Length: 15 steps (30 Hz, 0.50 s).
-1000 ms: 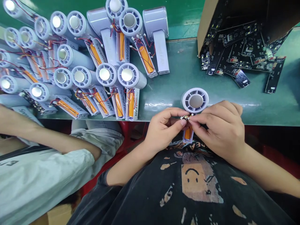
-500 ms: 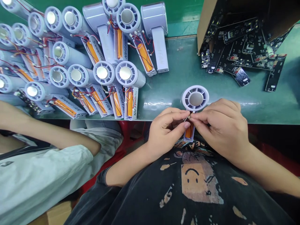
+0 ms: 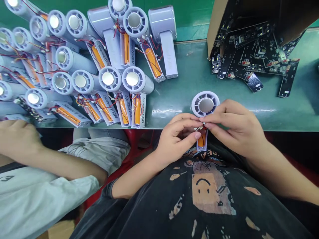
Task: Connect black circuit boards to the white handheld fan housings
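A lilac handheld fan (image 3: 193, 102) lies before me, its round grille at the table edge and its handle pointing toward my body. An orange battery (image 3: 202, 139) shows in the open handle. Above the handle, my left hand (image 3: 175, 136) pinches a small circuit board (image 3: 198, 128), seen nearly edge-on and mostly hidden by the fingers. My right hand (image 3: 236, 129) is closed at thumb and forefinger on a tiny white wire connector (image 3: 204, 123), just beside the board. Whether connector and board touch, I cannot tell.
Several similar fans (image 3: 138, 79) with exposed batteries and wires crowd the left of the green table (image 3: 185, 69). At the back right, a cardboard box (image 3: 216, 23) lies tipped with black circuit boards (image 3: 249, 59) spilling out. A co-worker's arm (image 3: 72, 162) rests at the left.
My right hand has shifted its pinch, its fingers now higher and slightly apart from the board. My left hand stays nearly in place. The co-worker's hand has come into view at left.
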{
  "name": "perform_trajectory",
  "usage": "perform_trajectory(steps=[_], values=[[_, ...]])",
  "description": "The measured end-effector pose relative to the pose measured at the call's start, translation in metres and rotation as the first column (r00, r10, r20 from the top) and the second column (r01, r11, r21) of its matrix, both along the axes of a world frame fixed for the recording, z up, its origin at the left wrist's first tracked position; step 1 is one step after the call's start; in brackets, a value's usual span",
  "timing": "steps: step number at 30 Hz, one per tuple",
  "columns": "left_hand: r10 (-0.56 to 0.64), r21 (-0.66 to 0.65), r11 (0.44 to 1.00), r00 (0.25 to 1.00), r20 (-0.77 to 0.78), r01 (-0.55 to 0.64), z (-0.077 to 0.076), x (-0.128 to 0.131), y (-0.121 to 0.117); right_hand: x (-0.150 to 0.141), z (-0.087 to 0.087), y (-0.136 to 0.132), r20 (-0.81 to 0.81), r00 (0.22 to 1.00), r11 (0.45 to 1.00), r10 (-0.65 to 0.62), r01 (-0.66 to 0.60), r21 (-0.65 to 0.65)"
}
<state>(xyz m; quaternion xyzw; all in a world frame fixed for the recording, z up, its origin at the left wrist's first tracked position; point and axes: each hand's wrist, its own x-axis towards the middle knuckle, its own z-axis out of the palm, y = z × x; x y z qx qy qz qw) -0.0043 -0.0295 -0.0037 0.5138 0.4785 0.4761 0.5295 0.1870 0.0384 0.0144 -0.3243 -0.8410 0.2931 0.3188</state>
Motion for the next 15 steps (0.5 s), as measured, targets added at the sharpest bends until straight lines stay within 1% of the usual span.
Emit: perform_trajectory(steps=[2, 5, 7, 9, 11, 15], values=[[0.007, -0.029, 1.000, 0.999, 0.049, -0.006, -0.001, 0.001, 0.000, -0.002, 0.001, 0.000, 0.019, 1.000, 1.000, 0.004, -0.004, -0.025], [0.012, -0.096, 0.995, 0.985, 0.174, 0.005, -0.003, 0.003, 0.000, -0.004, 0.002, -0.001, 0.010, 1.000, 0.998, -0.025, 0.026, -0.065], [0.017, -0.091, 0.996, 0.983, 0.181, 0.000, -0.003, 0.003, 0.000, -0.005, 0.002, -0.002, 0.001, 1.000, 0.998, -0.020, 0.021, -0.063], [0.016, -0.053, 0.999, 0.995, 0.101, -0.011, -0.002, 0.001, 0.000, -0.006, 0.002, -0.003, 0.016, 1.000, 0.999, -0.013, 0.013, -0.038], [-0.003, 0.020, 1.000, 1.000, -0.027, 0.004, 0.001, -0.001, 0.001, -0.007, 0.000, -0.004, 0.044, 0.999, 1.000, -0.023, 0.023, -0.003], [-0.031, 0.176, 0.981, 0.960, -0.278, 0.083, 0.007, -0.005, 0.003, -0.008, -0.001, -0.005, 0.049, 0.998, 0.999, -0.040, 0.038, 0.033]])
